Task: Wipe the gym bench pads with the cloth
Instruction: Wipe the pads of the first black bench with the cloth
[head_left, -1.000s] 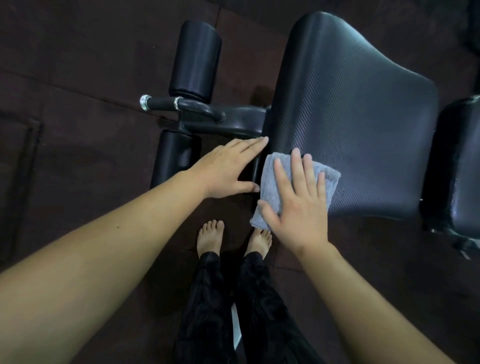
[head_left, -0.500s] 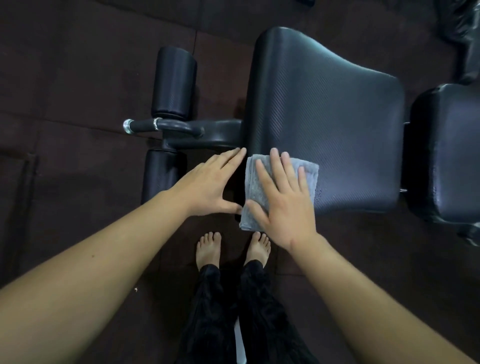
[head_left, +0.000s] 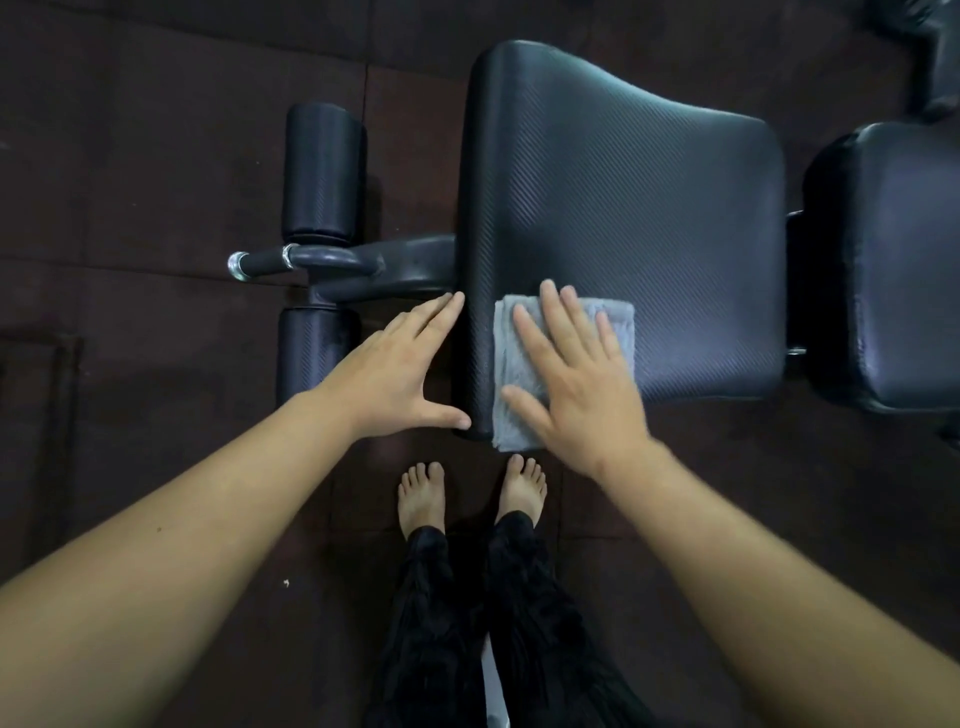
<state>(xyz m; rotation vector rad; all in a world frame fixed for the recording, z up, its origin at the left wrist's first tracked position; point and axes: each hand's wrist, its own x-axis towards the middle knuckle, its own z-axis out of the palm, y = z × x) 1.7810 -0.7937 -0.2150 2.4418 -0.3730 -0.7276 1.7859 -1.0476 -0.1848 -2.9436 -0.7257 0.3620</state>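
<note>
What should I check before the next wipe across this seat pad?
1. Right hand flat on the folded grey cloth: ok.
2. Cloth lies on the black textured seat pad: ok, though its near edge overhangs.
3. Left hand braces the pad's left edge, clear of the cloth: ok.
4. Unwiped pad ahead free of objects: ok.
5. Bare feet clear of the frame: ok.
6. Cloth damp or clean: cannot tell.

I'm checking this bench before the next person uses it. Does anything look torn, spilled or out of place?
Nothing stands out. The seat pad shows no tears or spills where visible. The folded cloth lies flat under the right hand, its near end overhanging the pad's edge.
</note>
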